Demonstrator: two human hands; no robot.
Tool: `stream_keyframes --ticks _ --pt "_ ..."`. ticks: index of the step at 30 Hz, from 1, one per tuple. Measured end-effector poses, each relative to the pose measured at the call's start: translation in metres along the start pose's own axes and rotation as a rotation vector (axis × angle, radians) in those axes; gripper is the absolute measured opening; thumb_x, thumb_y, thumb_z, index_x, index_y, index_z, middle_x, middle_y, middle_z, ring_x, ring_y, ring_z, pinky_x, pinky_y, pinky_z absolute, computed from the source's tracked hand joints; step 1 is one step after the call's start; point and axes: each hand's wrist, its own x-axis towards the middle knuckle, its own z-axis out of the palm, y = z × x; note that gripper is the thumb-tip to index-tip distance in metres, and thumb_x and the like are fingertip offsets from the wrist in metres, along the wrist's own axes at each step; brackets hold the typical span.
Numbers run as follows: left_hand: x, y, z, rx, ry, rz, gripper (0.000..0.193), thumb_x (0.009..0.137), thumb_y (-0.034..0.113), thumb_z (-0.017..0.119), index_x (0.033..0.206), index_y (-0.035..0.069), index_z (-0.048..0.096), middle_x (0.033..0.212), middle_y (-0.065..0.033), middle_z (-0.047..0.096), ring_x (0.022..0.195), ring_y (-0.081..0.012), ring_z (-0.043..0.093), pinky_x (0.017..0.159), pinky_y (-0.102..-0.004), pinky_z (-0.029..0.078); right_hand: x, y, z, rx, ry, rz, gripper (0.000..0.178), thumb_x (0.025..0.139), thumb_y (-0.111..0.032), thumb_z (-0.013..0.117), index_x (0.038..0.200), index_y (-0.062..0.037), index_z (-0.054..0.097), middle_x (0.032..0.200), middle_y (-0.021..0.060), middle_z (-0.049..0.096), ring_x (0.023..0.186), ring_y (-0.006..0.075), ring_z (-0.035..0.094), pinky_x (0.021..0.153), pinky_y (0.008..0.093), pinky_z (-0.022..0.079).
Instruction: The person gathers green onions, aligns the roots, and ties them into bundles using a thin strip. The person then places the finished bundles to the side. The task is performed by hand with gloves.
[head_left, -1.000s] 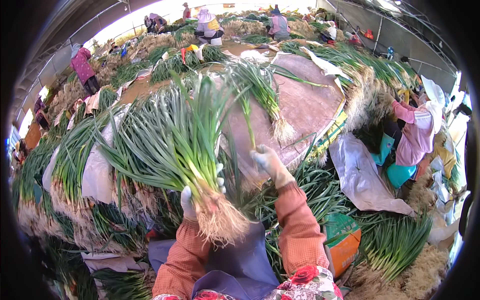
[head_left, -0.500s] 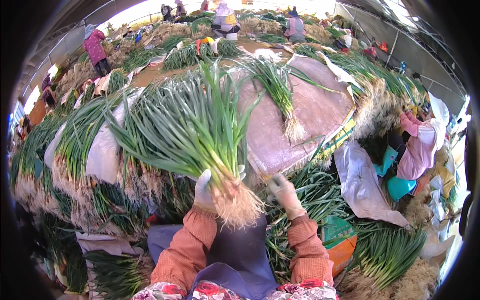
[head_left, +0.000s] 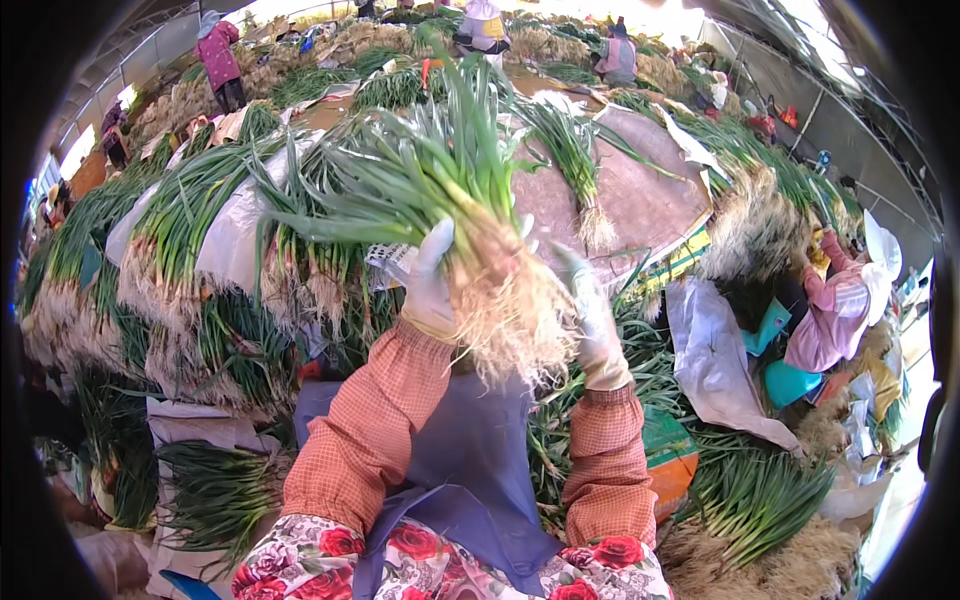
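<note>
A big bunch of green onions [head_left: 478,195] is raised in front of me, leaves leaning up and to the left, pale shaggy roots toward me. My gloved left hand [head_left: 430,285] grips it around the white stems from the left; some of its fingers are hidden behind the stems. Close by the right side of the roots is my gloved right hand [head_left: 596,325], fingers stretched upward and slightly blurred. I cannot tell whether it touches the bunch. Beyond, a smaller bunch of green onions [head_left: 572,160] lies on a brownish-pink cloth [head_left: 650,165].
Rows of green onions [head_left: 165,240] partly covered by pale sheets [head_left: 240,245] line the left. More green onions [head_left: 765,490] lie at lower right, near an orange-and-green object [head_left: 668,460]. A person in pink [head_left: 835,320] works at the right; others are farther back.
My left hand has lifted the bunch up and away from me, slightly right. My right hand has moved up beside the roots, its fingers straightened from a bent pose. The view has shifted.
</note>
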Motion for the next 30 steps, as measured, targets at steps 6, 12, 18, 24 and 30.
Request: stream_keyframes --ticks 6,12,18,24,30 --pt "0.01 0.043 0.071 0.088 -0.062 0.085 0.036 0.097 0.026 0.052 0.125 0.003 0.053 0.114 -0.0157 0.066 0.096 -0.0278 0.068 0.09 -0.0435 0.057 -0.027 0.0 0.027 0.136 -0.329 0.061 0.043 0.097 -0.023 0.056 0.13 0.0032 0.05 0.079 0.0035 0.058 0.058 0.0099 0.047 0.053 0.0254 0.04" --pt "0.007 0.12 0.125 0.331 -0.036 0.505 0.027 0.096 0.02 0.055 0.117 0.003 0.056 0.104 -0.0119 0.067 0.088 -0.0231 0.068 0.076 -0.0333 0.06 -0.05 0.001 -0.004 -0.195 -0.227 0.272 0.028 0.095 -0.023 0.062 0.103 0.0033 0.067 0.056 0.006 0.058 0.039 0.0101 0.047 0.04 0.0256 0.038" --pt "-0.053 0.201 0.144 0.489 0.202 0.787 0.023 0.095 0.02 0.058 0.113 0.006 0.057 0.098 -0.01 0.066 0.086 -0.0238 0.068 0.071 -0.04 0.06 -0.038 0.046 -0.041 -1.29 -0.377 -0.009 0.049 0.086 -0.037 0.067 0.126 -0.0086 0.062 0.106 0.0189 0.069 0.095 0.0371 0.067 0.084 0.0424 0.052" --pt "-0.134 0.269 0.137 0.518 0.369 1.044 0.022 0.096 0.02 0.054 0.113 0.007 0.056 0.092 -0.0091 0.066 0.071 -0.0254 0.066 0.055 -0.0443 0.057 -0.012 0.005 0.18 -0.359 -0.595 0.183 0.043 0.093 -0.025 0.066 0.131 -0.0074 0.059 0.111 0.0103 0.07 0.074 0.0141 0.066 0.065 0.026 0.052" --pt "-0.208 0.3 0.102 0.422 0.257 1.145 0.028 0.096 0.023 0.053 0.116 0.004 0.056 0.103 -0.0121 0.065 0.091 -0.0257 0.064 0.077 -0.041 0.056 -0.027 0.036 0.415 0.439 -0.915 0.291 0.042 0.1 -0.032 0.049 0.126 0.0004 0.052 0.111 0.0189 0.066 0.071 0.0257 0.067 0.07 0.0353 0.054"
